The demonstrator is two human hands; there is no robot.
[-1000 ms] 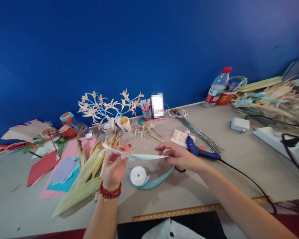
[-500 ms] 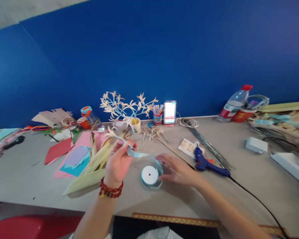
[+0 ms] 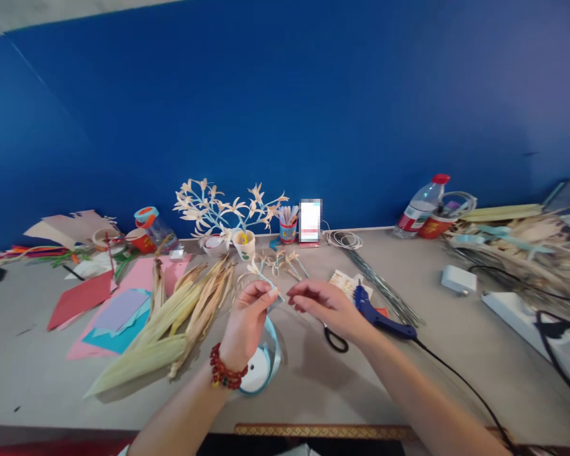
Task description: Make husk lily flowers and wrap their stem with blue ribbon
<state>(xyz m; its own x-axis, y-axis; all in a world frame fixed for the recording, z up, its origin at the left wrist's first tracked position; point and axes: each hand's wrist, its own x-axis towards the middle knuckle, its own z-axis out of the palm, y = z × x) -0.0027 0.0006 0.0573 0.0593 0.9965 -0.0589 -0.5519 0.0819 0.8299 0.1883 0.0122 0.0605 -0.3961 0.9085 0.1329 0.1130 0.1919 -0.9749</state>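
My left hand (image 3: pixel 251 313) is closed, pinching a small flower stem (image 3: pixel 266 278) wrapped in pale blue, with a pale husk flower at its top. A short bit of blue ribbon shows at the fingertips. To its right hovers my right hand (image 3: pixel 327 304), its fingers bent and slightly apart, with nothing visible in them. The ribbon roll (image 3: pixel 256 373) lies on the table below my left wrist, partly hidden by it. A loose loop of light blue ribbon (image 3: pixel 276 345) rises from the roll toward my left hand. Black-handled scissors (image 3: pixel 336 340) lie under my right hand, blades hidden.
A blue glue gun (image 3: pixel 380 316) with its cord lies beside my right forearm, near a bundle of wires (image 3: pixel 384 285). Corn husks (image 3: pixel 171 329) and coloured paper (image 3: pixel 118 313) are at left. Behind stand a cup (image 3: pixel 244 247) of husk flowers and a phone (image 3: pixel 310 220).
My left hand has lowered and moved right with the flower stem. My right hand has left the ribbon roll and risen near the stem. The view has shifted, and the scissors' handle now shows.
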